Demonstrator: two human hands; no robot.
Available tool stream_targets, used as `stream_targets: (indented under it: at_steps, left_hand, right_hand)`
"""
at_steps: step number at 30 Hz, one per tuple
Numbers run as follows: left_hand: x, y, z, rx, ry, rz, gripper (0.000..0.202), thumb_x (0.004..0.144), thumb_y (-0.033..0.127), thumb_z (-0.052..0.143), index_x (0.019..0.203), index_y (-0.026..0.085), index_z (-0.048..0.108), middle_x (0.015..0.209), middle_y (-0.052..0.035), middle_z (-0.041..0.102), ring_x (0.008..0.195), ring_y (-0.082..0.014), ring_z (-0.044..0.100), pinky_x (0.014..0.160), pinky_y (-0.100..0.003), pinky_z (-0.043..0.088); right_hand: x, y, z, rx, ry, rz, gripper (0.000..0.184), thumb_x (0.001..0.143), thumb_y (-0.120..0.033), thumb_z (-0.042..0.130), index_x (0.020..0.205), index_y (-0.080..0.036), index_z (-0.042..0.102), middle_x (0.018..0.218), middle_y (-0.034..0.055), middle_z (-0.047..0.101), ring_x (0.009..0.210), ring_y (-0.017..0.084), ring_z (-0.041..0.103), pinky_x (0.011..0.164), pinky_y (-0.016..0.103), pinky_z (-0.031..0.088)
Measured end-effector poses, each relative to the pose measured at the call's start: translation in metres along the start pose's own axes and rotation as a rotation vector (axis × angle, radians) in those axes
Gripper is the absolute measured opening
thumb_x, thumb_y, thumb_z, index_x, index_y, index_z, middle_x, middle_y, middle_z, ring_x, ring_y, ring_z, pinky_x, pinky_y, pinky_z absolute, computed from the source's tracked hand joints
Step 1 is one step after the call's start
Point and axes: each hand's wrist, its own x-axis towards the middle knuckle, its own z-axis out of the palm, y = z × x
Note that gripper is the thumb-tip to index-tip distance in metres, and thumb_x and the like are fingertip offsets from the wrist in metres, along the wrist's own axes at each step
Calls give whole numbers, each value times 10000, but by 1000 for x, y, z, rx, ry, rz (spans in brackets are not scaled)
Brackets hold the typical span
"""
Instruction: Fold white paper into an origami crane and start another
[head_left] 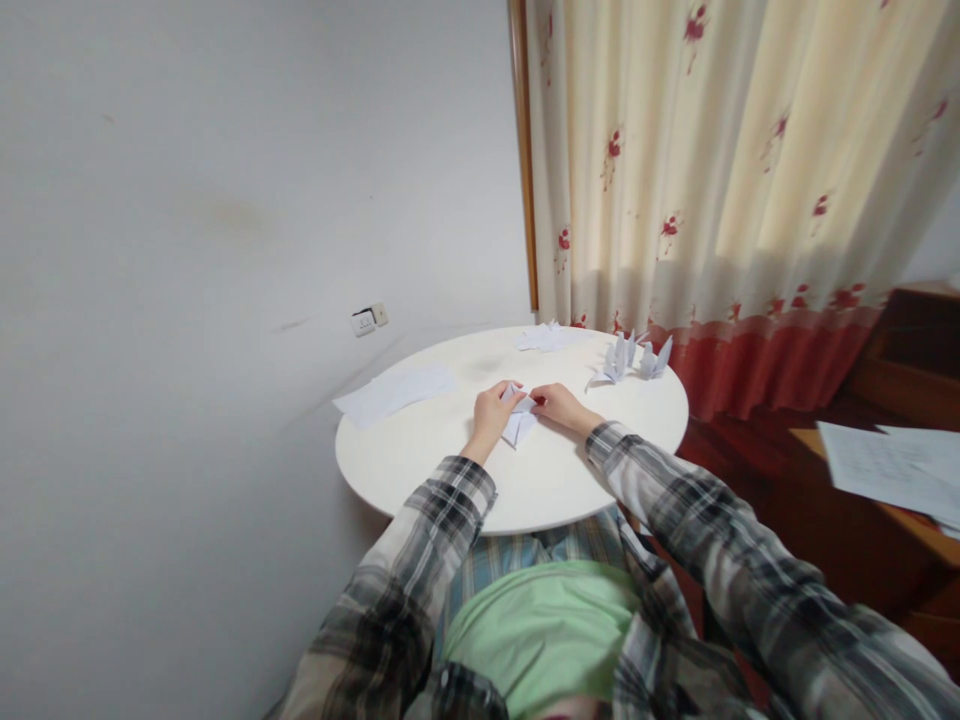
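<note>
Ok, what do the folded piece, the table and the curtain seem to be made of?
Folded piece: thin white paper, matte, going by its straight creases and pointed corners.
Table: smooth, pale, even top, perhaps laminate or painted board; no grain shows, so the core stays open.
Curtain: printed fabric, soft and matte-looking, since it hangs in loose folds; I can't tell the fibre.

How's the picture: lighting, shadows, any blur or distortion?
Head view: curtain glows, wall looks greyer; shadows on the table are faint. Also head view: the folded paper looks soft, print on the rightmost papers is unreadable, and the sleeves look stretched.
</note>
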Motion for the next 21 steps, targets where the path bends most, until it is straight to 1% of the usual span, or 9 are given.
stream_targets:
  at_steps: [3,6,8,9,11,14,16,19,21]
  left_hand:
    - [0,3,-1,31,25,23,207,738,308,581,904,194,630,841,-22,667,763,-153,587,695,-248,423]
    - [-2,10,-4,71,184,75,230,783,306,526,974,189,576,869,-39,637,807,-149,568,735,-258,415]
    - [-3,15,-6,133,318,91,196,819,308,460,910,167,562,832,-51,610,791,-146,547,730,-259,406]
    - [-5,17,-7,169,331,96,199,834,307,427,855,162,561,785,-47,598,754,-142,537,706,-253,401]
    - [-7,20,-8,238,251,103,268,856,317,372,736,164,558,677,-27,571,657,-131,511,643,-240,384]
    - [-11,21,-6,314,17,126,353,866,344,342,665,173,577,617,-15,575,598,-122,499,609,-231,371]
    - [-12,17,-2,333,-134,144,322,857,330,365,723,178,615,688,-24,625,650,-131,535,643,-232,389]
    - [-12,5,3,345,-333,178,224,820,246,434,874,195,645,896,-35,667,818,-155,577,756,-249,413]
    - [-11,-3,7,335,-376,192,249,804,184,439,956,190,637,996,-40,653,929,-161,564,849,-263,402]
  right_hand:
    - [1,1,-1,-51,0,20,153,736,-207,564,826,-134,664,818,66,661,733,132,545,653,205,325]
    - [1,3,-1,-88,1,93,165,736,-205,564,850,-148,669,851,70,669,763,143,560,662,210,329]
    - [0,4,-1,-92,16,134,172,736,-205,561,859,-157,671,858,67,674,770,147,567,661,211,331]
    - [-1,5,-1,-89,25,147,173,736,-206,559,860,-161,671,857,64,676,768,147,568,659,211,332]
    - [-2,5,-1,-81,42,159,174,733,-207,556,856,-164,672,847,59,679,760,145,570,650,211,330]
    - [-2,4,-2,-80,58,181,167,733,-208,547,824,-154,676,828,67,681,743,144,568,636,213,324]
    - [-1,3,-3,-78,64,204,173,748,-212,527,794,-143,678,815,78,680,732,144,564,628,215,321]
    - [0,1,-4,-29,68,211,219,789,-224,477,775,-139,679,798,78,681,709,133,559,620,208,323]
    - [1,1,-5,18,63,209,248,811,-233,449,782,-142,678,788,69,681,691,123,557,616,199,328]
